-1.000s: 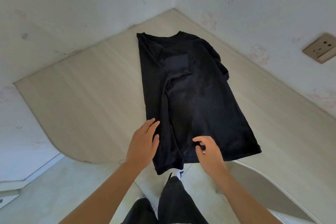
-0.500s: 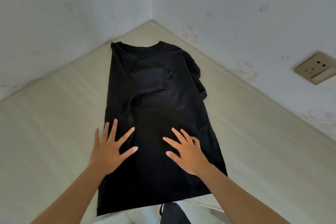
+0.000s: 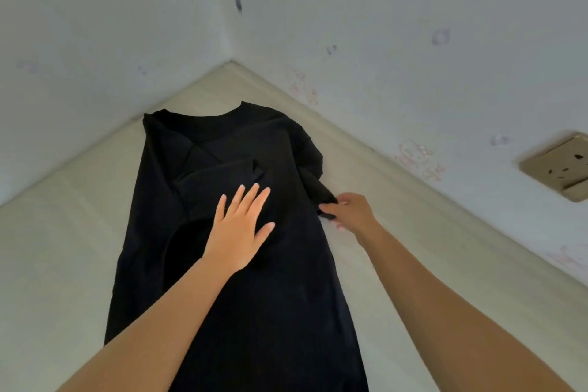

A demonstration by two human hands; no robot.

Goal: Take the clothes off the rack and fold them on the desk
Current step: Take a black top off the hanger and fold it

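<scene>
Left hand: the left hand lies palm down on the middle of the black T-shirt, just left of frame centre. Its fingers are straight and spread, pressing the cloth flat and gripping nothing.
Right hand: the right hand, right of centre, sits at the shirt's right-hand edge. Thumb and fingers are curled in and pinch the end of the bunched sleeve; its lower fingers are partly hidden.
Forearms: both bare forearms rise from the bottom edge of the frame. The left one crosses the lower part of the shirt, and the right one passes over bare tabletop.
T-shirt: it lies lengthwise on the tabletop, with the collar toward the wall corner in the upper middle. Its lower end runs out of the bottom of the frame.
Folded sleeve: the folded sleeve on the frame's left side is turned in across the chest, and its end lies just above the left hand's fingertips.
Side fold: the strip of shirt along the left side is also turned inward, leaving a dark fold beside the left wrist.
Tabletop: pale wood grain shows on both sides of the shirt and narrows to the corner where the two walls meet.
Walls: the walls are whitish, with small dark smudges and faint pink marks near the tabletop line.
Wall socket: a beige wall socket sits at the right edge of the frame, well apart from the right hand.
</scene>
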